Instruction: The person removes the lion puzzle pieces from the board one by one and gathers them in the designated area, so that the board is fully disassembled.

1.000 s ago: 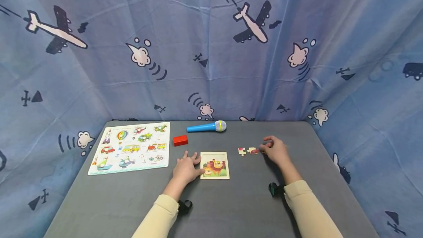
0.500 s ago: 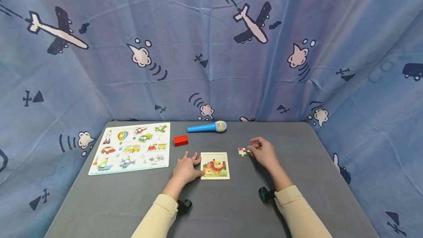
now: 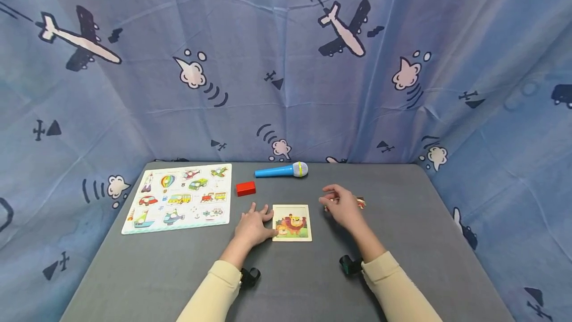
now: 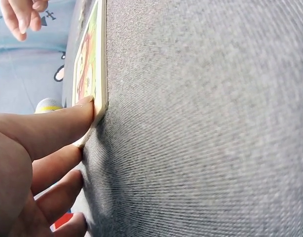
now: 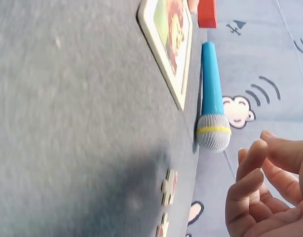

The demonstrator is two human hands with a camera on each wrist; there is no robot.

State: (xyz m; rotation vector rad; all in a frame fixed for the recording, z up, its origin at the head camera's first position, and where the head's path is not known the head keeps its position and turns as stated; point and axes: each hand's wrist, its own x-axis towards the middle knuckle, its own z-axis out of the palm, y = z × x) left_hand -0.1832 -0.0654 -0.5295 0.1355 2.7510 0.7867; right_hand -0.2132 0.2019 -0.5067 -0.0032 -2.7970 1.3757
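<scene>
A small square puzzle tray (image 3: pixel 289 209) with a cream rim lies flat on the grey table; a lion picture fills its lower part. My left hand (image 3: pixel 251 228) rests at its left edge with fingers spread. In the left wrist view, the thumb (image 4: pixel 75 118) presses on the tray's corner while the fingertips touch its side. My right hand (image 3: pixel 340 206) hovers over several puzzle pieces (image 3: pixel 361 202) to the right of the tray, fingers loosely bent. Nothing shows between its fingertips. In the right wrist view, two pieces (image 5: pixel 169 186) lie on the table below the hand.
A blue toy microphone (image 3: pixel 281 170) with a silver head lies behind the tray. Left of it sits a red block (image 3: pixel 246 189). A large white board with vehicle pictures (image 3: pixel 192 212) covers the table's left side. A printed blue curtain (image 3: pixel 286 78) hangs behind.
My right hand has moved left along the row of puzzle pieces, uncovering the right-hand piece and covering the left ones. My left hand stays on the tray.
</scene>
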